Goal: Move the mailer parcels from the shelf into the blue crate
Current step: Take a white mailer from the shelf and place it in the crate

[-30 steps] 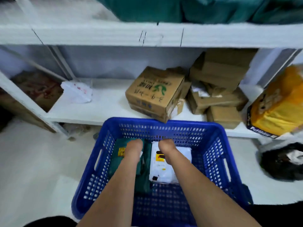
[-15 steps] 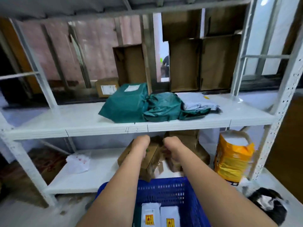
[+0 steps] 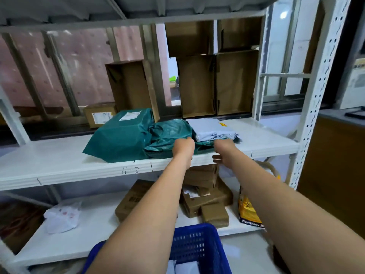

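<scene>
Three mailer parcels lie together on the white middle shelf (image 3: 59, 163): a large green mailer (image 3: 122, 137), a crumpled green mailer (image 3: 169, 131) and a grey-white mailer (image 3: 211, 129) resting on a flat green one. My left hand (image 3: 182, 147) is curled on the front of the crumpled green mailer. My right hand (image 3: 224, 150) touches the front edge of the stack under the grey-white mailer, its thumb spread below the shelf lip. The blue crate (image 3: 195, 242) sits on the floor below my arms, with white parcels (image 3: 185, 267) inside.
Several cardboard boxes (image 3: 205, 196) crowd the lower shelf beside a yellow bag (image 3: 248, 212) and a white plastic bag (image 3: 63, 216). A small labelled box (image 3: 99, 115) stands behind the mailers. A perforated shelf post (image 3: 316, 91) rises at the right.
Both hands have risen out of the crate, past the lower shelf, up to the mailers on the middle shelf. My view has tilted upward with them.
</scene>
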